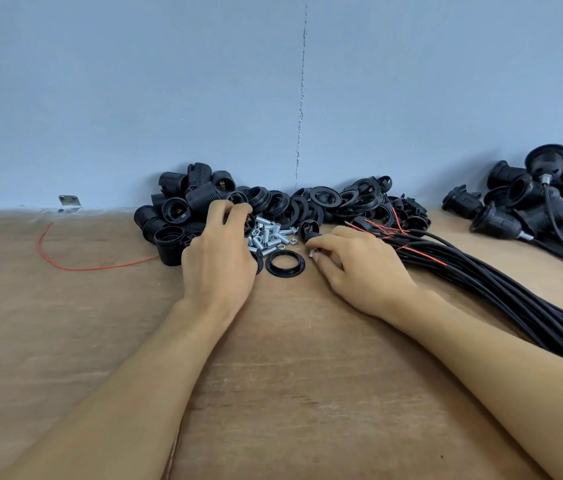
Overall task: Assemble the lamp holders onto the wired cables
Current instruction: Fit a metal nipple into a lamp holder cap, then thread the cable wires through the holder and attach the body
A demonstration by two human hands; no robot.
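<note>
A heap of black threaded lamp holder bodies (178, 216) lies at the back of the wooden table (290, 375). My left hand (219, 251) reaches into its right edge, fingers curled round a dark holder part (248, 221) that is mostly hidden. Loose silver threaded tubes and nuts (268, 235) lie between my hands, with one black ring (285, 264) flat in front of them. My right hand (352, 265) pinches a small silver tube (312, 252), close to a black cap (309, 228). A bundle of black cables (481, 282) with red wire ends runs off to the right.
A pile of black rings (335, 202) sits against the blue wall. Assembled holders on cables (529, 199) are heaped at the far right. A loose red wire (65, 265) curves on the left, near a metal bracket (69, 202).
</note>
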